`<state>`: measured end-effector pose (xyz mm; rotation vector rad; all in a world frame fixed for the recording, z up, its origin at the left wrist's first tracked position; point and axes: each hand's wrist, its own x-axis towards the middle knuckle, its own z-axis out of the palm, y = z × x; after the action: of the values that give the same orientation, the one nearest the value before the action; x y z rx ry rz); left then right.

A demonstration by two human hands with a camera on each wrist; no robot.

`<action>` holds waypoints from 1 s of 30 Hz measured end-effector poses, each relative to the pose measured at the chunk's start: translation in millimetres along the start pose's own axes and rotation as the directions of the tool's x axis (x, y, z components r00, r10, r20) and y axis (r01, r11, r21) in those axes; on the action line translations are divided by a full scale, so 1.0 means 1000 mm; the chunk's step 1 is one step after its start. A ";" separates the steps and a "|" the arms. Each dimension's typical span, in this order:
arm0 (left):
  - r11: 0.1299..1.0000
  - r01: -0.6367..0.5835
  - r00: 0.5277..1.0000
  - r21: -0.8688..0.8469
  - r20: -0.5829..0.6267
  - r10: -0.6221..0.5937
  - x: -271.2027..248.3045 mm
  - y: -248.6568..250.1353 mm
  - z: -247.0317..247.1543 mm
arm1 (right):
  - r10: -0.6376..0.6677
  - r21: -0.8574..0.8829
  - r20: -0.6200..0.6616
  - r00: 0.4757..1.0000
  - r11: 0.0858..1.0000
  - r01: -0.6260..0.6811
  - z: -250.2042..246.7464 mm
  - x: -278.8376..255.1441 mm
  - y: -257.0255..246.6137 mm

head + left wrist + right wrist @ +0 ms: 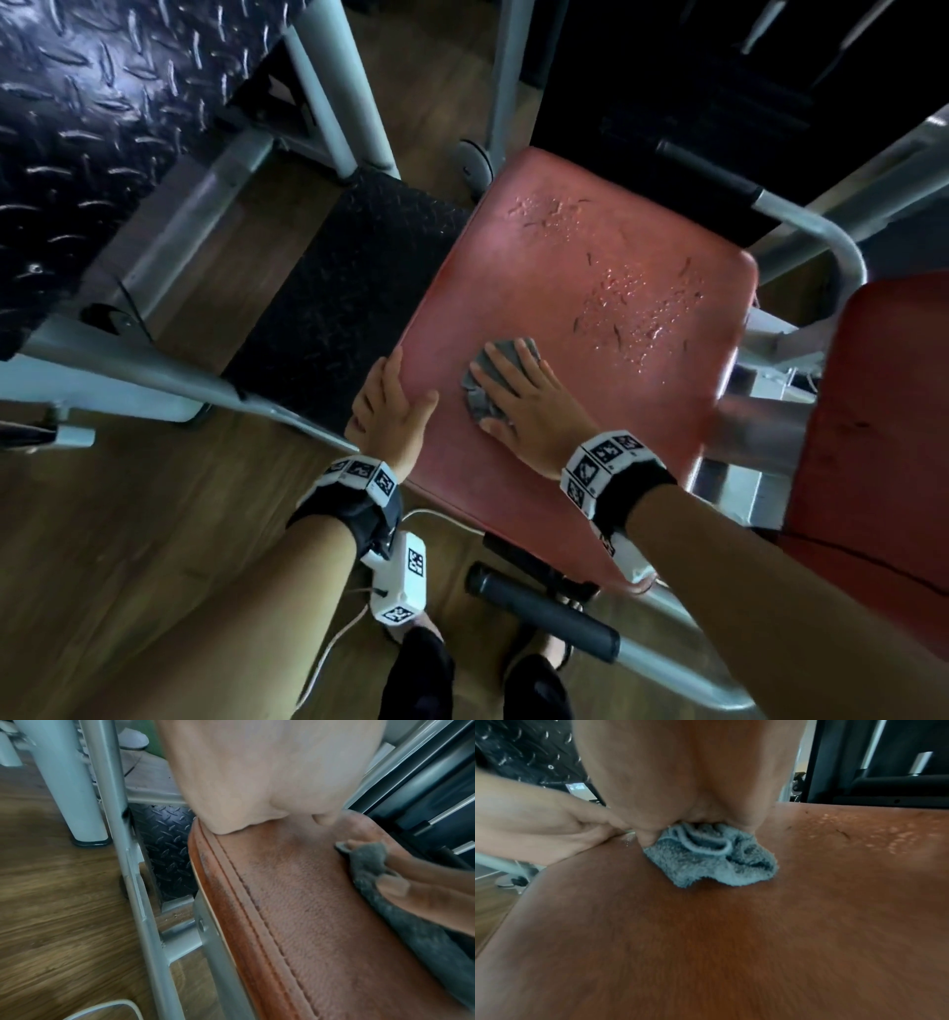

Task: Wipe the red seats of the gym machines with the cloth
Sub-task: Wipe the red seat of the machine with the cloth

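A worn red seat [590, 288] fills the middle of the head view, with wet, scuffed patches [631, 303] on its far half. My right hand [518, 401] lies flat with straight fingers on a crumpled grey cloth [480, 398] and presses it onto the seat's near left part. The right wrist view shows the cloth [713, 860] bunched under the palm on the seat [731, 943]. My left hand [390, 406] rests on the seat's left edge, thumb on top and fingers fairly straight along the rim. In the left wrist view the cloth [370, 860] sits under the right fingers [401, 886].
A second red pad [873, 437] stands close on the right. A black diamond-plate footplate [339, 288] and grey frame tubes [154, 370] lie left of the seat. A black foam handle [544, 611] juts out below the seat's near edge. A curved grey bar [832, 236] runs behind it.
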<state>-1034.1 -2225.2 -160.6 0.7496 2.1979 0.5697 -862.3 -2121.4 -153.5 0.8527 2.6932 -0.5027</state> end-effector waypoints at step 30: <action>0.928 0.062 0.994 0.367 0.066 -0.093 0.000 0.028 0.009 | 0.519 0.873 -0.149 0.842 0.469 -0.135 -0.056 -0.087 0.056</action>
<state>-1017.6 -2203.5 -150.0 0.8538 2.2713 0.0837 -769.2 -2099.6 -86.0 1.8786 2.3572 -1.7873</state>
